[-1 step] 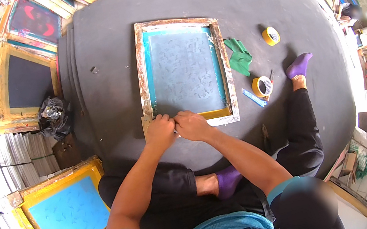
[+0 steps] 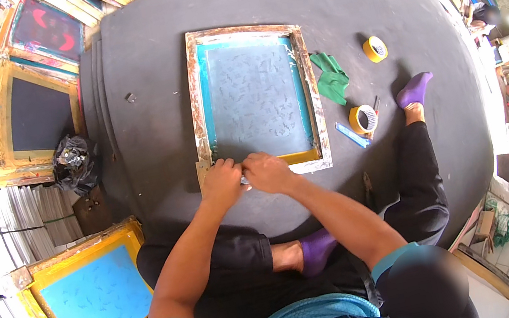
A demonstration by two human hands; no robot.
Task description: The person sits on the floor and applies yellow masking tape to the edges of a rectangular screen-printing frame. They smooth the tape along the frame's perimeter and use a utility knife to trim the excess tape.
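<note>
A worn wooden screen-printing frame [image 2: 195, 101] lies on the dark surface, its grey-blue mesh [image 2: 250, 95] speckled with small dark marks. At its near edge, left of the middle, my left hand [image 2: 223, 183] is closed with the fingers curled. Close beside it my right hand [image 2: 268, 174] is closed too, knuckles up. A small pale bit [image 2: 244, 180] shows between the two hands; what it is cannot be made out. My fingers hide part of the frame's near bar.
Right of the frame lie a green cloth [image 2: 331, 78], two yellow tape rolls [image 2: 375, 49], a blue cutter knife [image 2: 352, 135] and pliers [image 2: 368, 188]. My sock-covered foot [image 2: 414, 90] rests beyond them. Leftward stand more screens [image 2: 95, 299], a black plastic bag [image 2: 74, 165] and paper stacks [image 2: 14, 222].
My right hand has shifted slightly to the right, away from the left hand. More of the pale bit shows between them. The frame has not visibly moved.
</note>
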